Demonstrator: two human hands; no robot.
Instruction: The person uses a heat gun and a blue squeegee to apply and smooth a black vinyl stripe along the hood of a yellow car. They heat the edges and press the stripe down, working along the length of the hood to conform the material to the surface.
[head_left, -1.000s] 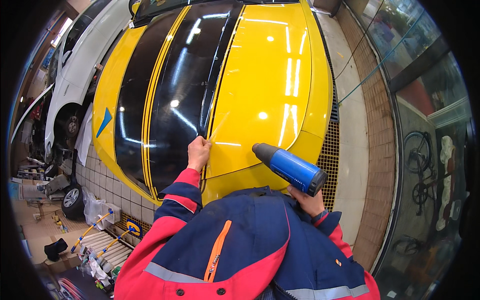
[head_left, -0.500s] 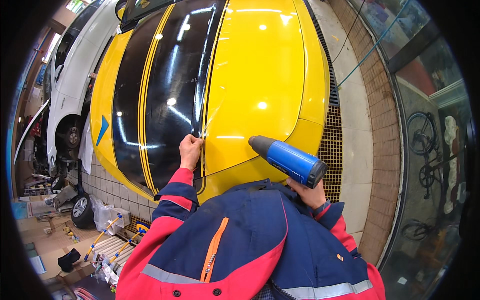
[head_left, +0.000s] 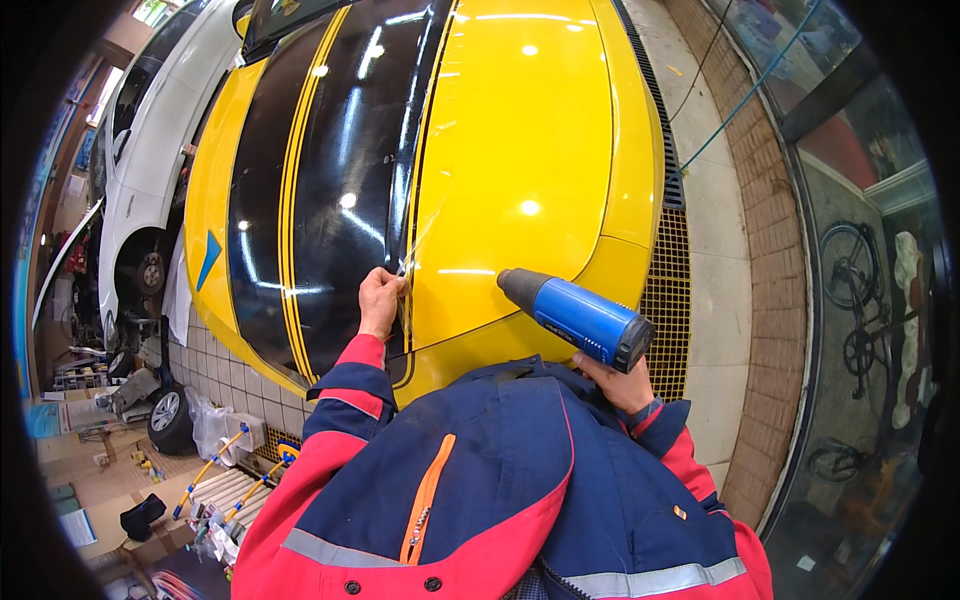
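Observation:
A yellow car panel with a wide glossy black band and thin yellow stripes lies in front of me. My left hand is closed in a pinch at the right edge of the black band, over the near end. A thin, shiny, see-through strip of film runs up from its fingertips along that edge. My right hand grips a blue heat gun by its lower part, mostly hidden behind the body. The gun's dark nozzle points left over the yellow surface, some way from my left hand.
A white car stands close on the left, with a loose wheel behind it. Tools and a clear plastic bag lie on the lower left. Right of the car are a yellow floor grating, a brick strip and glass panes with a bicycle beyond.
The view has shifted very slightly, so the car appears a little further right. Both hands keep their hold and the heat gun stays in nearly the same place.

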